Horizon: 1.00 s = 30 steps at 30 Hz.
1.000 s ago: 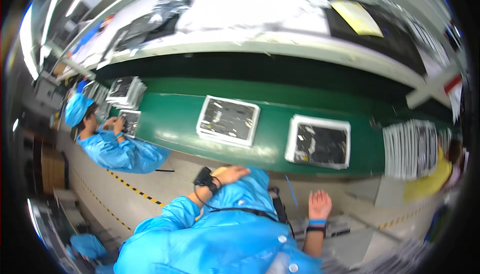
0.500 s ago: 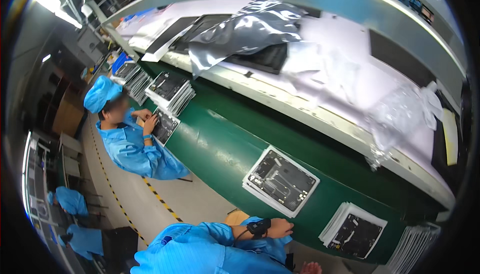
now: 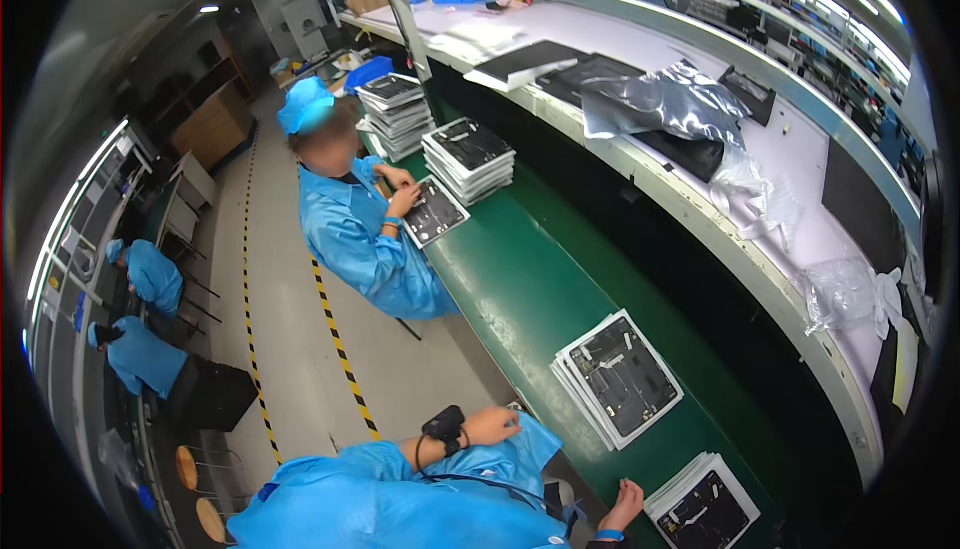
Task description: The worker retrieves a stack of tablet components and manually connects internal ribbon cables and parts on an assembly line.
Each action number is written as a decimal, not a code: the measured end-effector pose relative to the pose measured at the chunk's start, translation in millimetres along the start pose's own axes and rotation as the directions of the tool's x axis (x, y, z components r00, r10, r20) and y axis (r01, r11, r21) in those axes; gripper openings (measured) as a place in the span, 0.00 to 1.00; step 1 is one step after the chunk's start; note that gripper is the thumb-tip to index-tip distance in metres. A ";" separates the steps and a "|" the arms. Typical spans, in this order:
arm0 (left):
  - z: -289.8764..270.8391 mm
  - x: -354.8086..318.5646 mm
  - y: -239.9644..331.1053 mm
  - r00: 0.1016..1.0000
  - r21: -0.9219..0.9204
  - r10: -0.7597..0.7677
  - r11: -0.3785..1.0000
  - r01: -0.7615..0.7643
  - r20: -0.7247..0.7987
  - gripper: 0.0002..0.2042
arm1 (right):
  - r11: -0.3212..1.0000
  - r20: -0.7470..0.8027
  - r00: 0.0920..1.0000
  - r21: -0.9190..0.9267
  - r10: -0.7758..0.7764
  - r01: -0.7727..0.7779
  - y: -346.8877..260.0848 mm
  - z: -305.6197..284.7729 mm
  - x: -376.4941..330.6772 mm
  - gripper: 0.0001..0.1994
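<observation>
My left hand (image 3: 493, 426) rests at the bench's near edge, over my blue sleeve and lap; a black device is strapped to its wrist. Its fingers bend down out of sight, and no object shows in it. Beside the nearest stack of panels (image 3: 703, 505), at the lower right, my right hand (image 3: 626, 505) is raised with loosely bent fingers and nothing visible in it. A blue band circles that wrist. Another stack of dark panels in white frames (image 3: 618, 379) lies ahead of my hands on the green bench (image 3: 520, 279).
A co-worker in blue (image 3: 360, 219) handles a panel (image 3: 433, 213) at the far left, near taller stacks (image 3: 468, 161). Along the right runs a white shelf (image 3: 800, 199) with silvery film (image 3: 665, 104) and clear plastic bags (image 3: 845, 294). Stools (image 3: 210, 519) stand at the lower left.
The view has swung left, so the bench and co-worker appear farther right. My right hand has risen from the bottom edge to beside the nearest stack. My left hand stays near the bench edge.
</observation>
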State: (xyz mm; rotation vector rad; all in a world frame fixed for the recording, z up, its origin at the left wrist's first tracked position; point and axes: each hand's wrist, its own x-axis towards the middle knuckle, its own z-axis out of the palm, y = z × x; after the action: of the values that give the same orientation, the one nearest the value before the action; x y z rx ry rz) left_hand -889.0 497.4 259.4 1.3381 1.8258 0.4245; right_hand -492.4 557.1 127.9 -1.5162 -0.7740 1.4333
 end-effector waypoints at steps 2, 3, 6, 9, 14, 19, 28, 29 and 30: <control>-20.7 -14.2 -6.4 0.997 0.007 -0.023 1.000 0.023 -0.073 0.16 | 0.819 0.116 0.955 -0.493 -0.272 0.293 19.2 -7.6 8.0 0.17; -24.8 -16.6 -18.4 0.976 0.035 0.000 0.999 0.008 -0.219 0.16 | 0.824 0.099 0.953 -0.483 -0.286 0.297 25.3 -3.3 1.7 0.17; -49.5 -4.7 -27.5 0.921 0.077 0.022 0.997 0.009 -0.388 0.20 | 0.541 0.236 0.964 -0.798 -0.124 0.265 0.4 36.5 -19.3 0.36; -75.3 36.5 -28.9 0.947 0.287 0.136 0.957 -0.050 -0.291 0.25 | 0.322 0.104 0.991 -0.939 -0.080 0.124 0.0 63.9 -46.4 0.45; -113.9 103.2 -90.9 0.939 0.546 0.296 0.823 -0.158 -0.173 0.33 | 0.300 -0.024 0.959 -0.952 -0.282 0.065 19.7 99.1 -61.2 0.45; -133.7 186.1 -143.9 0.879 0.513 0.390 0.832 -0.210 -0.273 0.29 | 0.378 0.110 0.917 -0.887 -0.383 0.264 79.3 156.4 -68.4 0.32; -118.3 209.7 -139.3 0.954 0.494 0.221 0.864 -0.095 -0.202 0.35 | 0.404 0.103 0.993 -0.907 -0.055 0.117 107.4 221.5 -43.0 0.30; -116.9 206.6 -139.7 0.954 0.498 0.220 0.862 -0.094 -0.201 0.35 | 0.402 0.113 0.993 -0.908 -0.035 0.117 112.0 222.8 -41.2 0.29; -117.3 213.7 -137.6 0.956 0.510 0.232 0.853 -0.111 -0.182 0.35 | 0.415 0.093 0.995 -0.905 -0.019 0.093 116.2 229.0 -43.7 0.29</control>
State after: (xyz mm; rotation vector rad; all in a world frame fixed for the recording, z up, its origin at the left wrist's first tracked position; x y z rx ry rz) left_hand -1088.6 660.7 150.4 1.8823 2.1109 0.2166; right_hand -738.4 511.3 55.4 -2.1988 -1.8557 0.9842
